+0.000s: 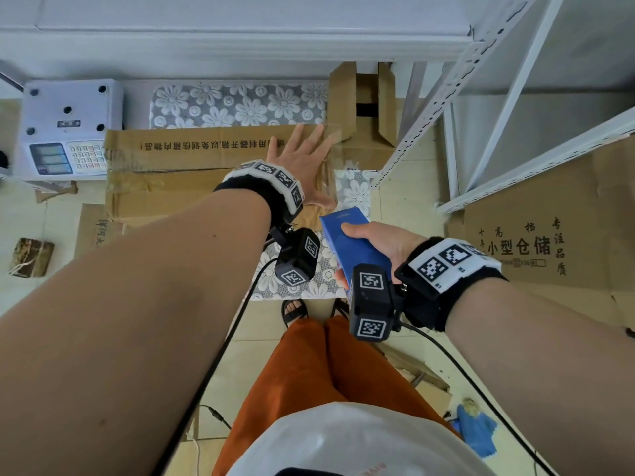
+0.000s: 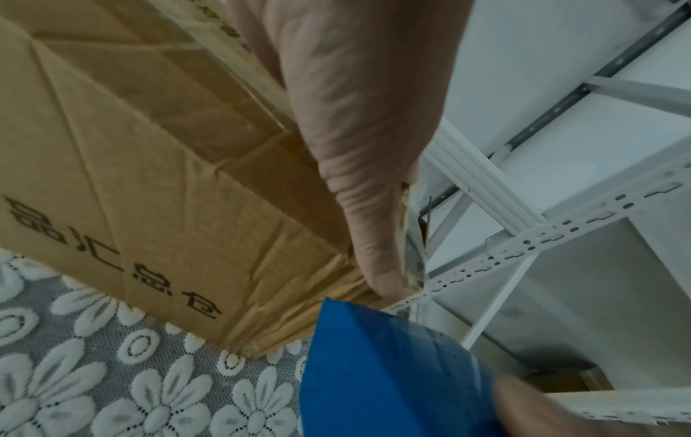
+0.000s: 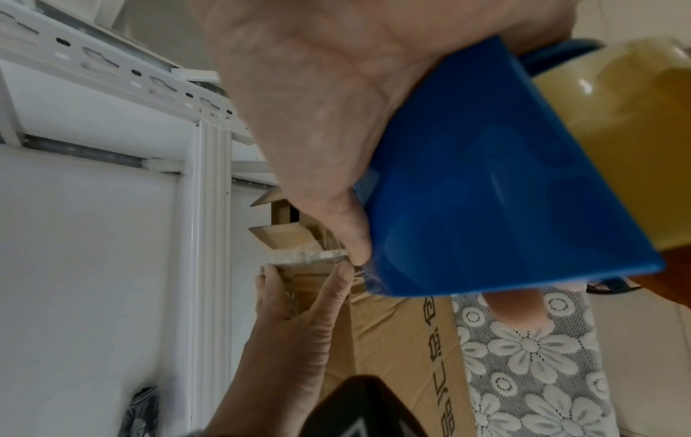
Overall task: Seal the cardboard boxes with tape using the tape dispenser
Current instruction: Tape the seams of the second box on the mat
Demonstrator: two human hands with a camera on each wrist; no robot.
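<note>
Now L hand [image 1: 302, 159] lies spread flat on brown printed cardboard box [image 1: 192, 173] on floral mat, pinning clear tape; R hand [image 1: 381, 245] grips blue plastic tape dispenser [image 1: 354, 249] just beside box corner; pull taut, smooth fwd w/ palm.

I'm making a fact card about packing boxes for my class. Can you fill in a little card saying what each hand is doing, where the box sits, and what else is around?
Left hand: left hand lies flat with fingers spread on the cardboard box, pressing clear tape at its right end
Right hand: right hand grips the blue tape dispenser, held just off the box
Box sits on: flowery mat on the floor
Nearby: weighing scale to the left, white metal shelf to the right
</note>
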